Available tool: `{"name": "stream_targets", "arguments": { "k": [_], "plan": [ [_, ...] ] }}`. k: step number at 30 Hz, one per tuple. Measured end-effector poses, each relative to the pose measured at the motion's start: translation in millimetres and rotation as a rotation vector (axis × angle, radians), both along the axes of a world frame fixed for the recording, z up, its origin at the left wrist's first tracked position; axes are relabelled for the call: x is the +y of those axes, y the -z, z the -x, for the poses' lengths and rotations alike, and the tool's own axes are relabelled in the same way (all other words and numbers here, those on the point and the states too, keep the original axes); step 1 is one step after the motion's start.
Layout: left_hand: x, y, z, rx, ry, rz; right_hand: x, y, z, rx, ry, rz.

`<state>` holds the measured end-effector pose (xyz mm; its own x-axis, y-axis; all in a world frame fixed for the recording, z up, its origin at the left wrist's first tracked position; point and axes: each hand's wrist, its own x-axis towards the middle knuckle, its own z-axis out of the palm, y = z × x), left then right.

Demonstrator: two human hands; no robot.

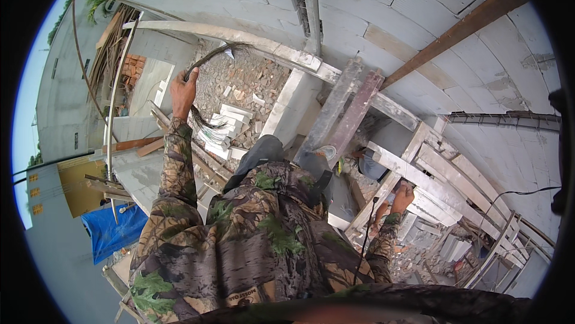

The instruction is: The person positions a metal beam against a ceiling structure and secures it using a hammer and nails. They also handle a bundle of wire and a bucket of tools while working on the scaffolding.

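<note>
Left hand [184, 93] pinches the dark wiry bundle [209, 57], left of the maroon plank [356, 114], seemingly mid-length so both ends trail free | right hand [402, 197] curled beside a pale board [425, 179], right of that plank, perhaps for balance; I can't tell whether it holds anything

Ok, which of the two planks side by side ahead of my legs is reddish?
The right-hand plank, nearer the slanting brown beam; its face is dull maroon, while the left-hand plank is grey.
</note>
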<state>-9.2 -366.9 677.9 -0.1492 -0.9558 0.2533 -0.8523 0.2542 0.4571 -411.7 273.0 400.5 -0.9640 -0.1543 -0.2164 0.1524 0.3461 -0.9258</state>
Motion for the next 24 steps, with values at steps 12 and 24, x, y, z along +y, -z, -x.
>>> {"name": "stream_targets", "arguments": {
  "k": [12,24],
  "plan": [
    [-136,-11,-8,0.83,-0.135,-0.062,-39,26,2,0.124,0.178,-0.043],
    [-346,-192,53,1.194,-0.138,0.596,-196,36,9,0.003,0.426,0.018]
  ]
}}
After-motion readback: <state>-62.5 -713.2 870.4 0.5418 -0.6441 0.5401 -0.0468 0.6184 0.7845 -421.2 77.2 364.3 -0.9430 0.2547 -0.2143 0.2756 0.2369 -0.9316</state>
